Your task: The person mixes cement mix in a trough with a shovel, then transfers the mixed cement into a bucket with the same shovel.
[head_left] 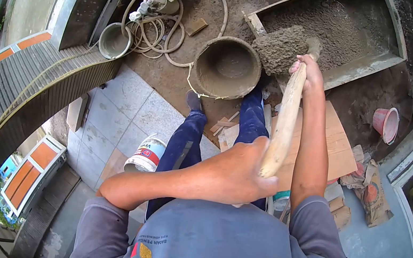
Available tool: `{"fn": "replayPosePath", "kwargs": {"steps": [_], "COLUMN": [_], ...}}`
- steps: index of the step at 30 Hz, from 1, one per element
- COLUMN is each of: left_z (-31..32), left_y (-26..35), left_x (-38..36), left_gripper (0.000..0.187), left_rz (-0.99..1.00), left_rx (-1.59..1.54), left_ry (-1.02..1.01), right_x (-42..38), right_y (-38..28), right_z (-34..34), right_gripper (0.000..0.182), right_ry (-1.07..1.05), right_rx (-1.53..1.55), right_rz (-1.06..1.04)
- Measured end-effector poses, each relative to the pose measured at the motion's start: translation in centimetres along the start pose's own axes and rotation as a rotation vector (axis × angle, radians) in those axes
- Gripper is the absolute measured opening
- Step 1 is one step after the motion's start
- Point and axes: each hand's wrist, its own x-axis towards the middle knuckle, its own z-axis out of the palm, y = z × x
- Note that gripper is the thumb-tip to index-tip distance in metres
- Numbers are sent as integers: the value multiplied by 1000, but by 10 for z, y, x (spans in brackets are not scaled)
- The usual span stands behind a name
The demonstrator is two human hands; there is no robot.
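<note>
Both my hands grip the thick pale wooden handle of a hoe (287,115). My left hand (242,175) is closed around its near end, close to my body. Farther along, my right hand (310,72) is wrapped around the handle near the head. A heap of wet mortar (279,49) covers the hoe's blade, so the metal is hidden. This heap hangs at the right rim of a round mortar-smeared tub (226,70), whose inside shows only a coating. Behind it, a mixing trough (359,69) holds more grey mortar (336,28).
A coiled hose (225,10) and a small bucket (116,42) lie at the upper left. A white paint pail (145,154) stands beside my left leg. Cardboard (323,142) lies under my right arm. To the right are a red bucket (385,124) and a torn paper sack (375,196).
</note>
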Motion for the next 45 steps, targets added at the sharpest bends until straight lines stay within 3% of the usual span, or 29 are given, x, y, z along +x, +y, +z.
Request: {"fn": "replayPosePath", "kwargs": {"steps": [2,5,8,10,13,14,17,19,25,27,30,32,37,45], "left_z": [-24,-70,-87,-97,-91,-89,-71,-55,-2,7,13,13,20,57], "left_y": [-66,-217,-390,-448,-422,-383,-328,-276,-121,-70,5,21,-1,-14], "left_x": [-42,-73,-64,-49,-52,-54,-42,-14,180,260,359,415,485,378], "left_gripper": [44,46,39,37,32,31,29,28,49,51,42,41,36,34], "left_rz": [-65,-148,-225,-194,-214,-323,-96,-47,185,228,193,187,96,-342], "left_rx": [48,328,341,343,323,315,382,388,212,216,-39,-133,-106,-121], "left_ry": [-38,-7,253,348,350,295,320,290,100,23,-96,-110,30,163], "right_x": [-22,-38,-31,-25,-26,-35,-68,-70,-7,43,124,174,261,246], "right_y": [66,180,275,291,287,272,197,139,-88,-162,-247,-283,-257,-82], "right_z": [30,67,95,104,94,90,80,56,-62,-112,-178,-211,-242,-213], "right_gripper": [12,12,14,11,12,13,15,22,18,17,19,23,27,26], "right_ry": [64,62,89,141,124,105,72,61,261,288,312,340,591,370], "right_rx": [53,49,34,3,-20,2,63,119,15,-70,-130,-218,-445,-353], "right_rz": [-64,-176,-208,-229,-243,-252,-310,-359,-493,-532,-556,-561,-440,-63]}}
